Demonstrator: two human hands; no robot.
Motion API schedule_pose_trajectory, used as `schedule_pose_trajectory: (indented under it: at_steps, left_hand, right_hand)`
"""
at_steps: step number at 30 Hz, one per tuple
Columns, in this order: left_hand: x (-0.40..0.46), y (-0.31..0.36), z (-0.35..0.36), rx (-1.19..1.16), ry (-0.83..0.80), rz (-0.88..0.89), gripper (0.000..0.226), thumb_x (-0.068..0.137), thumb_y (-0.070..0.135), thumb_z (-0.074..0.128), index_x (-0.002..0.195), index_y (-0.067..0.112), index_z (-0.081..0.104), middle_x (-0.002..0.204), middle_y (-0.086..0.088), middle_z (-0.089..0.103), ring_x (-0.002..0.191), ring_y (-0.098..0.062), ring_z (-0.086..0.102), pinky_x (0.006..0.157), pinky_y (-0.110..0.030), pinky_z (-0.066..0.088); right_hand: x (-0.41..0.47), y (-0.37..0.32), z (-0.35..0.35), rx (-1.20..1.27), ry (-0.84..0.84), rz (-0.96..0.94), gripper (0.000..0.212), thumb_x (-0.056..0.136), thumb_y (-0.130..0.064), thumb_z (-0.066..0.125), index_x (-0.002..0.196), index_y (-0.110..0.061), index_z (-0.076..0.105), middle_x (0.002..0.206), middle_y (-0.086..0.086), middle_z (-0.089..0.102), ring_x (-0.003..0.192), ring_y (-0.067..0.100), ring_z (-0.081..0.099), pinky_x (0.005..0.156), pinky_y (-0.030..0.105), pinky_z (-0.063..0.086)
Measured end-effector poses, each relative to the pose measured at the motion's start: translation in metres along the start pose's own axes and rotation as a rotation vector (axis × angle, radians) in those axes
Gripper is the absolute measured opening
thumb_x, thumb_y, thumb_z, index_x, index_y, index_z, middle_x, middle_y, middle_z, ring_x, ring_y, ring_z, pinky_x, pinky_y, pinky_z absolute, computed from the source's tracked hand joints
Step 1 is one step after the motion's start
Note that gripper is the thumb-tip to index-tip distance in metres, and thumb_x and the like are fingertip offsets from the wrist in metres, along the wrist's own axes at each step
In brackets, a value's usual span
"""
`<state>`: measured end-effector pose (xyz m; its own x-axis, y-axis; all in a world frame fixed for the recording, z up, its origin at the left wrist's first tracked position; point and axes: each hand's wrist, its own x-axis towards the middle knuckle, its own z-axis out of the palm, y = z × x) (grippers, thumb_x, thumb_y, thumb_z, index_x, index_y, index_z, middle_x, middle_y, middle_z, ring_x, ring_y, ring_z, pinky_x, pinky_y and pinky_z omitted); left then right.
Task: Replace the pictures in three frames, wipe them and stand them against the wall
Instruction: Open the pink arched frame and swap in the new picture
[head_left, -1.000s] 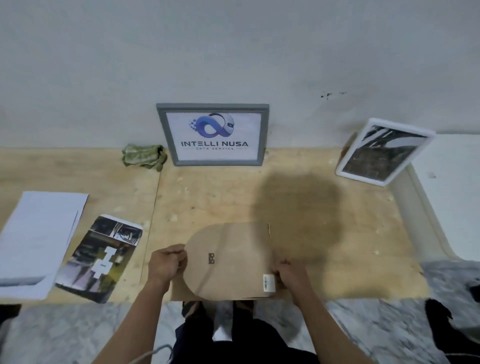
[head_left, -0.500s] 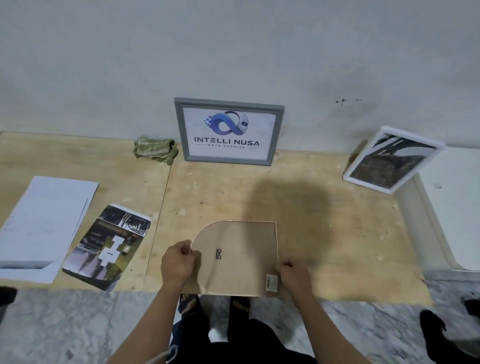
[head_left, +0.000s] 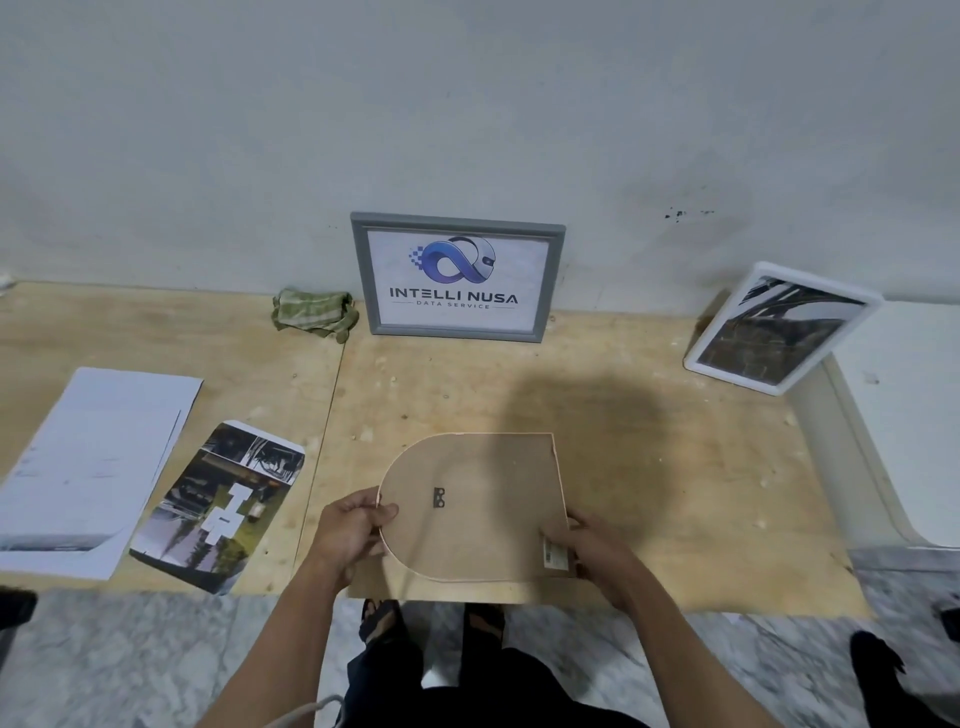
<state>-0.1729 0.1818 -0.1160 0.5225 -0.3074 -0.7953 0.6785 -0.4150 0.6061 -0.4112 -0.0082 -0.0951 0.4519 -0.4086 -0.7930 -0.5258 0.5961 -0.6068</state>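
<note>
At the near edge of a pale plywood worktop (head_left: 649, 467), a person holds a brown fibreboard frame back (head_left: 472, 509), arch-shaped with one rounded end and one square end, face down so that its small black metal hanger (head_left: 440, 498) looks up. The left hand (head_left: 347, 538) pinches the rounded edge, thumb on top and fingers beneath, while the right hand (head_left: 597, 556) clasps the square corner beside a small white label (head_left: 555, 555); both grips are closed on the board, seemingly to keep it level while the back is worked loose or pressed home, though which cannot be told. Against the grey-white wall (head_left: 467, 104) a grey rectangular frame showing a blue logo print (head_left: 457, 278) stands upright, apparently already finished, and a white rounded frame holding a dark photograph (head_left: 779, 330) leans tilted at the right, near a white ledge. A crumpled green cloth (head_left: 311, 310) lies just beside the grey frame, handy for wiping. To the left, a loose dark photo print (head_left: 221, 504) rests flat beside a stack of white paper sheets (head_left: 93, 467), likely the supply of removed or replacement pictures, well within the left hand's reach.
</note>
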Motion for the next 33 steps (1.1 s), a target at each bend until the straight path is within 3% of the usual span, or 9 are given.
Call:
schedule_pose_trajectory:
  at_steps: [3, 5, 7, 13, 19, 24, 27, 30, 33]
  left_hand:
    - [-0.003, 0.008, -0.001, -0.051, 0.011, 0.025, 0.025, 0.087, -0.006, 0.065, 0.105, 0.009, 0.073, 0.094, -0.015, 0.075, 0.071, -0.029, 0.068, 0.056, -0.030, 0.056]
    - [-0.010, 0.010, 0.002, -0.049, -0.163, 0.032, 0.044, 0.085, -0.008, 0.066, 0.114, 0.025, 0.071, 0.099, -0.011, 0.077, 0.085, -0.032, 0.065, 0.070, -0.041, 0.056]
    - [-0.018, 0.010, 0.008, 0.019, -0.313, 0.048, 0.070, 0.079, -0.013, 0.067, 0.124, 0.040, 0.063, 0.111, -0.010, 0.075, 0.082, -0.034, 0.067, 0.064, -0.043, 0.057]
    - [-0.026, 0.018, 0.021, 0.067, -0.204, 0.163, 0.087, 0.077, -0.019, 0.067, 0.142, 0.037, 0.049, 0.119, -0.011, 0.071, 0.095, -0.034, 0.073, 0.070, -0.047, 0.062]
    - [-0.031, 0.029, 0.018, 0.181, -0.338, 0.136, 0.074, 0.077, -0.011, 0.073, 0.118, 0.050, 0.063, 0.107, -0.008, 0.076, 0.091, -0.032, 0.075, 0.066, -0.040, 0.062]
    - [-0.028, 0.043, 0.025, 0.131, -0.110, 0.165, 0.007, 0.089, 0.012, 0.072, 0.094, 0.017, 0.074, 0.080, -0.006, 0.075, 0.057, -0.015, 0.065, 0.050, -0.022, 0.050]
    - [-0.023, 0.044, 0.025, 0.134, -0.067, 0.185, 0.006, 0.089, 0.010, 0.070, 0.092, 0.014, 0.074, 0.069, 0.000, 0.071, 0.047, -0.011, 0.058, 0.043, -0.016, 0.042]
    - [-0.023, 0.046, 0.024, 0.151, -0.079, 0.193, 0.013, 0.089, 0.012, 0.070, 0.101, 0.013, 0.074, 0.069, 0.003, 0.071, 0.047, -0.009, 0.058, 0.042, -0.017, 0.043]
    - [-0.027, 0.050, 0.028, 0.171, -0.075, 0.219, 0.019, 0.092, 0.013, 0.068, 0.110, 0.014, 0.073, 0.081, -0.004, 0.074, 0.064, -0.018, 0.065, 0.059, -0.031, 0.055]
  right_hand:
    - [-0.006, -0.005, -0.002, -0.047, -0.142, -0.017, 0.045, 0.081, 0.002, 0.072, 0.121, -0.013, 0.057, 0.077, 0.010, 0.061, 0.058, 0.020, 0.055, 0.055, 0.034, 0.053]
    - [-0.006, -0.006, -0.002, -0.037, -0.099, -0.027, 0.051, 0.078, 0.007, 0.073, 0.122, -0.009, 0.054, 0.076, 0.013, 0.059, 0.057, 0.021, 0.054, 0.052, 0.034, 0.054]
    - [-0.004, -0.007, -0.001, -0.026, -0.048, -0.030, 0.051, 0.077, 0.009, 0.072, 0.122, -0.006, 0.053, 0.073, 0.014, 0.059, 0.054, 0.021, 0.053, 0.049, 0.033, 0.052]
    - [-0.002, -0.015, -0.003, -0.072, -0.042, -0.007, 0.039, 0.079, 0.000, 0.074, 0.114, -0.011, 0.058, 0.076, 0.013, 0.062, 0.058, 0.022, 0.056, 0.054, 0.035, 0.054]
    - [0.011, -0.034, -0.014, 0.156, 0.135, -0.045, 0.020, 0.093, -0.028, 0.061, 0.101, -0.011, 0.067, 0.096, 0.008, 0.072, 0.086, 0.025, 0.067, 0.069, 0.035, 0.052]
    - [0.012, -0.048, -0.019, 0.168, 0.146, -0.128, 0.020, 0.088, -0.025, 0.068, 0.101, -0.010, 0.070, 0.091, 0.007, 0.076, 0.078, 0.019, 0.070, 0.064, 0.030, 0.052]
    - [0.010, -0.057, -0.019, 0.143, 0.077, -0.143, 0.022, 0.086, -0.029, 0.070, 0.102, -0.013, 0.071, 0.092, 0.003, 0.077, 0.075, 0.014, 0.072, 0.061, 0.026, 0.053]
    - [0.007, -0.064, -0.016, 0.026, 0.117, -0.224, 0.024, 0.083, -0.031, 0.072, 0.101, -0.015, 0.073, 0.096, 0.002, 0.077, 0.085, 0.018, 0.073, 0.072, 0.032, 0.056]
    - [-0.003, -0.081, -0.006, 0.029, 0.189, -0.364, 0.012, 0.085, -0.023, 0.070, 0.096, -0.018, 0.074, 0.095, 0.006, 0.076, 0.082, 0.019, 0.072, 0.070, 0.033, 0.057]
